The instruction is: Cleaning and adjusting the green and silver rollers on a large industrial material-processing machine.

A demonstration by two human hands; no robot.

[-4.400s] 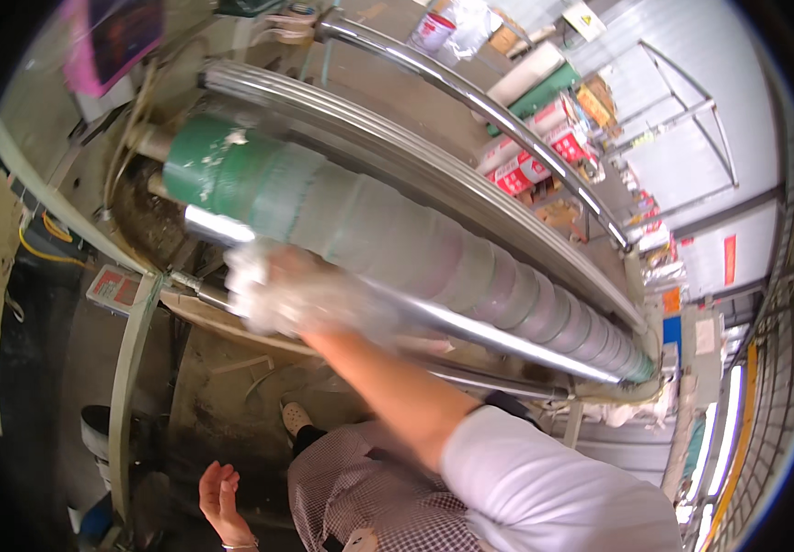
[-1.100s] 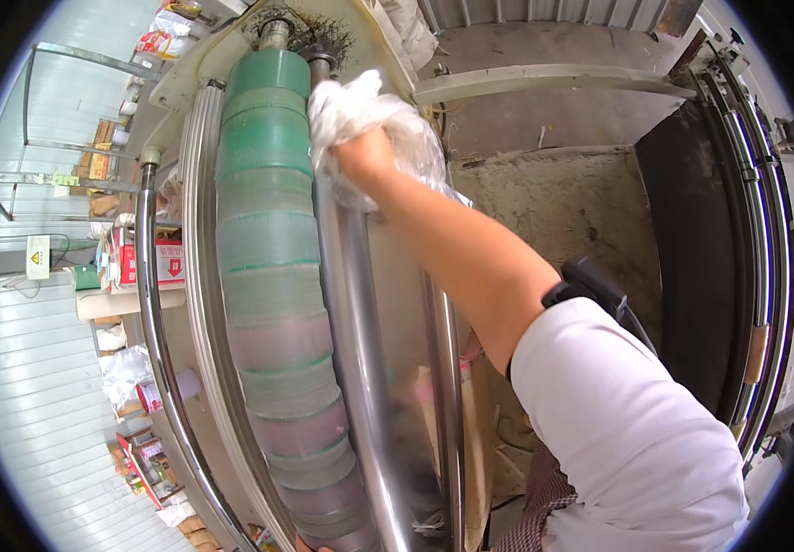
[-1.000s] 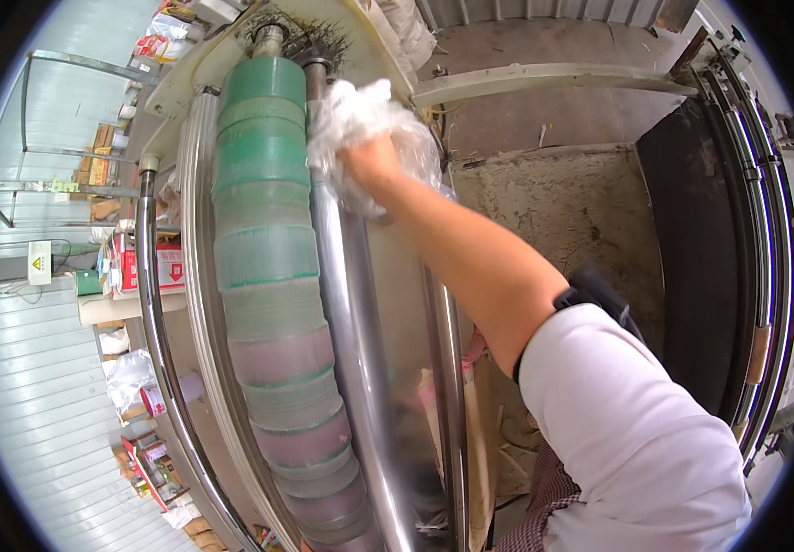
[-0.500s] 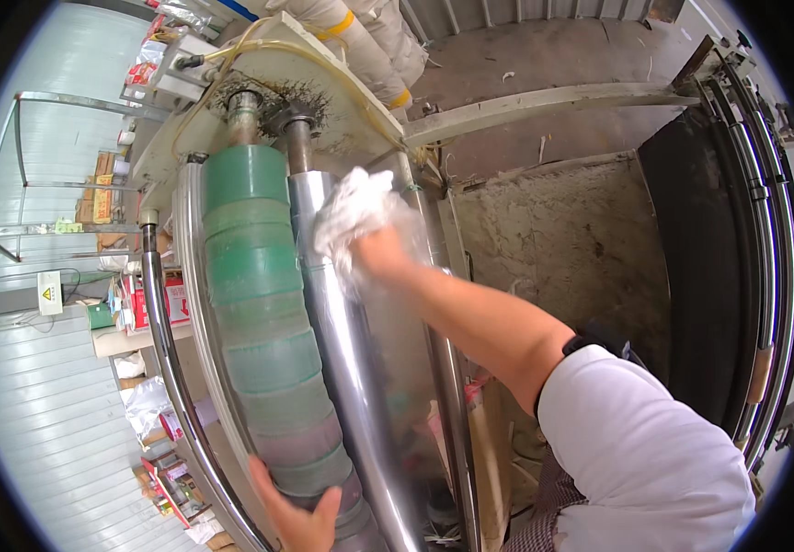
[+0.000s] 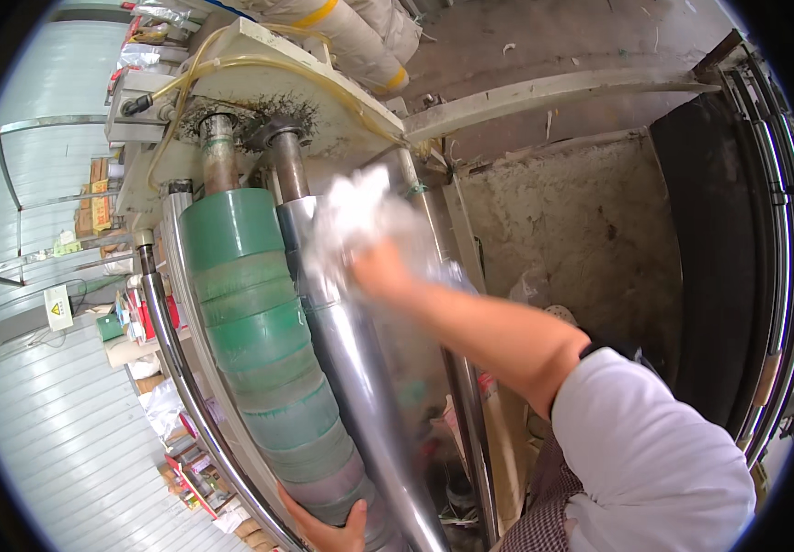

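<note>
Setting: workshop, corrugated wall left of frame, rough concrete wall [image 5: 581, 221] upper right.
Rag: white crumpled rag [image 5: 360, 225], centre frame, pressed on shiny steel roller [image 5: 342, 368].
Right hand: right hand [image 5: 380, 271] fingers closed, bunching the rag; blurred.
Left hand: left hand [image 5: 328, 532] bottom centre, fingers curled on green roller [image 5: 263, 331].
Nearby: thin steel bar [image 5: 181, 368] left of green roller.

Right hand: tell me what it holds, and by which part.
The right hand grips a bunched white rag by its lower part, pressing it against the shiny steel roller. The picture is blurred there, so the fingers' exact placing cannot be told.
</note>
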